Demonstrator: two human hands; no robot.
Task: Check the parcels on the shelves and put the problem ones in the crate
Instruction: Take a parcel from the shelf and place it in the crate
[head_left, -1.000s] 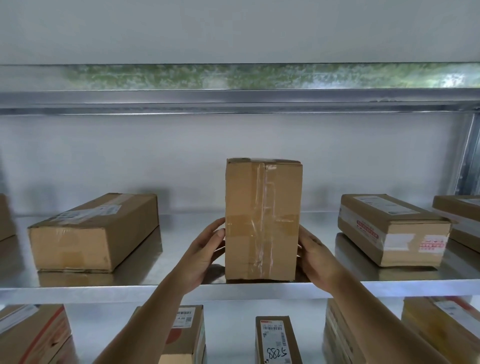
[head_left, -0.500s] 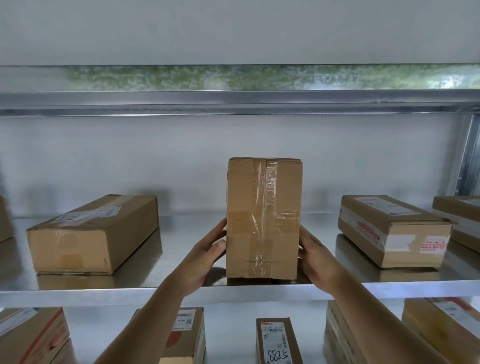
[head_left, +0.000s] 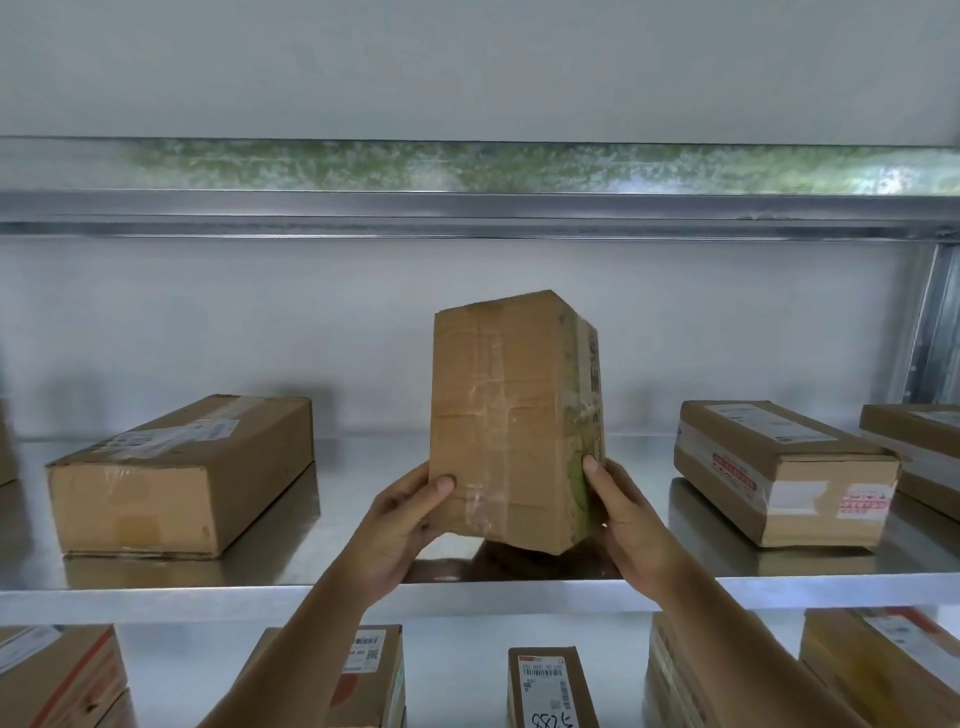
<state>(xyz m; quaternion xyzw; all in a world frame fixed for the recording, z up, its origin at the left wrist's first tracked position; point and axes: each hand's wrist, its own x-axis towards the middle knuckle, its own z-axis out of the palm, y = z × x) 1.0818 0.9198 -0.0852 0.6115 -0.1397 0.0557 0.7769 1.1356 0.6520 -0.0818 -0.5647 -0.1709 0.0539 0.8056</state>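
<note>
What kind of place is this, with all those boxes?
Probably a parcel storeroom or sorting depot: metal shelves hold taped cardboard parcels with shipping labels, and two hands lift one parcel.

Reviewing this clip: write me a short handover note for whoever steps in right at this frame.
Left hand and right hand both grip the tall taped parcel by its lower sides; it is lifted and tilted, with at most its bottom corner near the middle shelf.
Other parcels lie flat: long box on the left, labelled box on the right, more on the shelf below.
Done: the tall parcel is picked up.
Left: inspect it, then the others. No crate in view.
</note>
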